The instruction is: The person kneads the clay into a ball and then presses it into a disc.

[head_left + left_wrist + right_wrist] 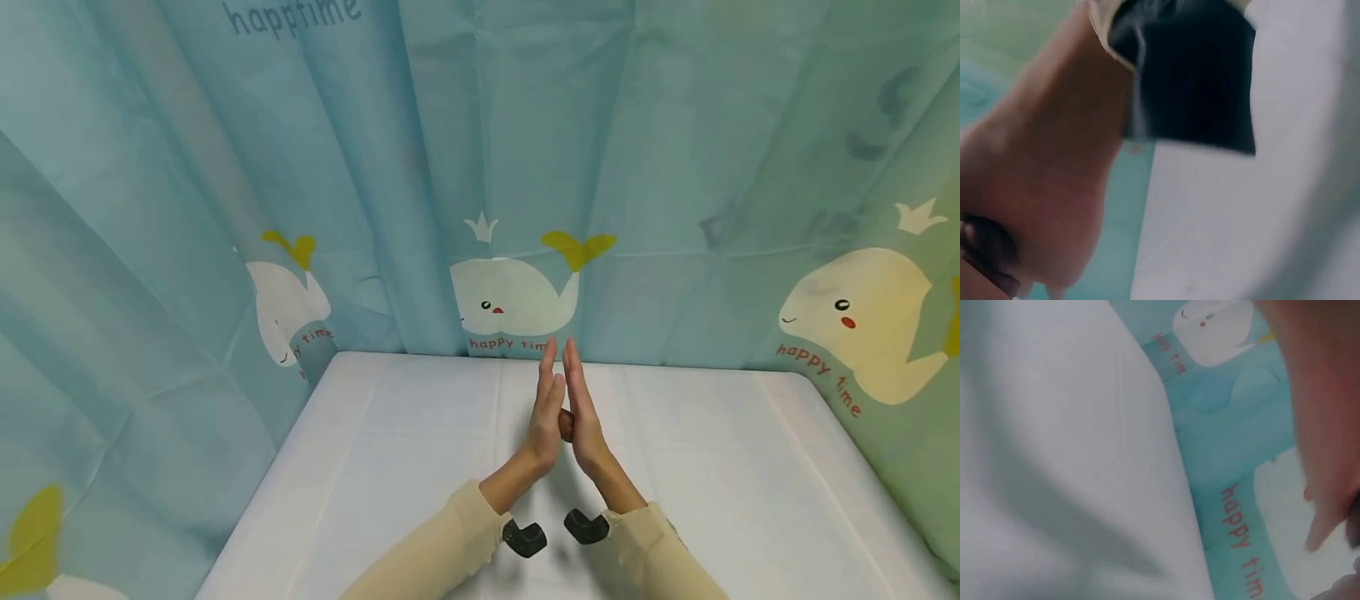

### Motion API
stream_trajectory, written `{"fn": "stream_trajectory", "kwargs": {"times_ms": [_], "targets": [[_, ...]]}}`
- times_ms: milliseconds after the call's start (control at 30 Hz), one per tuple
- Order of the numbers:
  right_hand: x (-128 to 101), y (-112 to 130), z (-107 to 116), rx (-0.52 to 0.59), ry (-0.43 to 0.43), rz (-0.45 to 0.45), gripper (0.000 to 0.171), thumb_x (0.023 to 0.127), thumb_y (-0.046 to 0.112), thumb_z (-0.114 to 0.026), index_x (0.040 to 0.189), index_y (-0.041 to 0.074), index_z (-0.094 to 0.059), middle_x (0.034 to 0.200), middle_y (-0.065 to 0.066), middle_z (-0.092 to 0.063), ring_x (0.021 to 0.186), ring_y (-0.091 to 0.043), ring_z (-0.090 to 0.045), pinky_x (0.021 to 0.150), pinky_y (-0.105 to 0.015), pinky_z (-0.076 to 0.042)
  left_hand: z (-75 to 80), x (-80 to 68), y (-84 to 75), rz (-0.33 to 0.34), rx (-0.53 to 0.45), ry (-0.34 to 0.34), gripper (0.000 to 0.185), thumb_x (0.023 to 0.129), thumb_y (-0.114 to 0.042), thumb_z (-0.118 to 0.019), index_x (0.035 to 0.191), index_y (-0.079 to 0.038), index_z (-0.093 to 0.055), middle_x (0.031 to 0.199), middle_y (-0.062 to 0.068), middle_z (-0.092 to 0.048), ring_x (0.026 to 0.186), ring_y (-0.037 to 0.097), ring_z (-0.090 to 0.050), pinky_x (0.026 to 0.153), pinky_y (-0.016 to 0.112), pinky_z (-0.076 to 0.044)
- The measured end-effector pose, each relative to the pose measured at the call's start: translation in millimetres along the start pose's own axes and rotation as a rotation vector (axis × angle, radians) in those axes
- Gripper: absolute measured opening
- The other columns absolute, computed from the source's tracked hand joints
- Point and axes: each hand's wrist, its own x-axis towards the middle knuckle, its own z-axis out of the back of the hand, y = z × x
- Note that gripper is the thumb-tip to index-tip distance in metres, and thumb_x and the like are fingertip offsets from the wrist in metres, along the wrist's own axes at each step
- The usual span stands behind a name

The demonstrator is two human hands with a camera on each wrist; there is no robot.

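Brown ball (566,426) sits between your palms. Your left hand (546,425) and right hand (587,425): fingers straight, uncurled, flanking it. Left wrist view gets it blurred; right wrist view, just a dark edge. Only head view shows both black mounts (525,540), nearer you than the ball. White table (420,450) below it, curtain (675,150) beyond.

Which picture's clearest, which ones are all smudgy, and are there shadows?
Head view: clearest, with crisp edges on the left hand, right hand and printed whale, and soft shadows on the white table; left wrist view: smudgy, the black block smeared at its edges, the brown thing dark and fuzzy; right wrist view: soft, with a grey blur, maybe a shadow, across the table.
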Motion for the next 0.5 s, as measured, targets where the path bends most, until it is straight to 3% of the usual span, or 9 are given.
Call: {"fn": "stream_trajectory", "kwargs": {"times_ms": [67, 100, 167, 233, 333, 500], "targets": [[-1, 1, -4, 0.014, 0.011, 0.030, 0.055, 0.113, 0.043, -0.011, 0.166, 0.033, -0.004, 0.173, 0.002, -0.002, 0.149, -0.014, -0.026, 0.089, -0.016, -0.037, -0.3, 3.4, 1.2, -0.008, -0.015, -0.026, 0.061, 0.109, -0.035, -0.021, 0.167, -0.022, -0.008, 0.172, -0.004, -0.007, 0.157, 0.017, -0.007, 0.124, 0.051, -0.012], [-1, 3, -5, 0.023, 0.020, 0.043, 0.055, 0.113, 0.043, -0.012, 0.166, 0.032, -0.005, 0.173, 0.003, -0.003, 0.155, -0.013, -0.006, 0.104, -0.018, -0.030, -0.2, 5.5, 1.2, -0.017, -0.024, -0.045, 0.061, 0.109, -0.034, -0.022, 0.167, -0.021, -0.009, 0.172, -0.003, -0.008, 0.157, 0.018, -0.008, 0.124, 0.051, -0.012], [-3, 6, -9, 0.040, 0.036, 0.067, 0.055, 0.113, 0.042, -0.011, 0.167, 0.030, -0.006, 0.172, 0.005, -0.004, 0.157, -0.014, 0.000, 0.121, -0.030, -0.013, 0.7, 9.9, 2.4, -0.037, -0.040, -0.085, 0.060, 0.110, -0.031, -0.024, 0.167, -0.020, -0.011, 0.172, -0.003, -0.010, 0.157, 0.019, -0.010, 0.124, 0.052, -0.011], [-5, 9, -11, 0.059, 0.040, 0.087, 0.055, 0.113, 0.041, -0.010, 0.167, 0.028, -0.006, 0.172, 0.005, -0.006, 0.158, -0.016, 0.001, 0.124, -0.043, -0.003, 1.8, 13.2, 3.7, -0.048, -0.047, -0.095, 0.060, 0.110, -0.032, -0.024, 0.167, -0.020, -0.011, 0.172, -0.001, -0.010, 0.157, 0.020, -0.010, 0.124, 0.053, -0.010], [-6, 13, -11, 0.070, 0.028, 0.107, 0.056, 0.113, 0.040, -0.009, 0.167, 0.028, -0.008, 0.172, 0.005, -0.007, 0.158, -0.016, 0.000, 0.122, -0.056, 0.002, 3.8, 15.8, 8.0, -0.058, 0.007, -0.067, 0.060, 0.110, -0.033, -0.023, 0.167, -0.018, -0.009, 0.172, 0.002, -0.008, 0.157, 0.020, -0.009, 0.123, 0.056, -0.010], [-6, 17, -9, 0.018, 0.018, 0.105, 0.055, 0.113, 0.041, -0.011, 0.167, 0.032, -0.009, 0.172, 0.006, -0.010, 0.157, -0.014, -0.002, 0.122, -0.055, 0.003, 5.2, 13.6, 13.2, -0.033, 0.108, -0.040, 0.060, 0.110, -0.034, -0.023, 0.167, -0.019, -0.010, 0.172, 0.001, -0.011, 0.157, 0.021, -0.011, 0.123, 0.058, -0.012]]}}
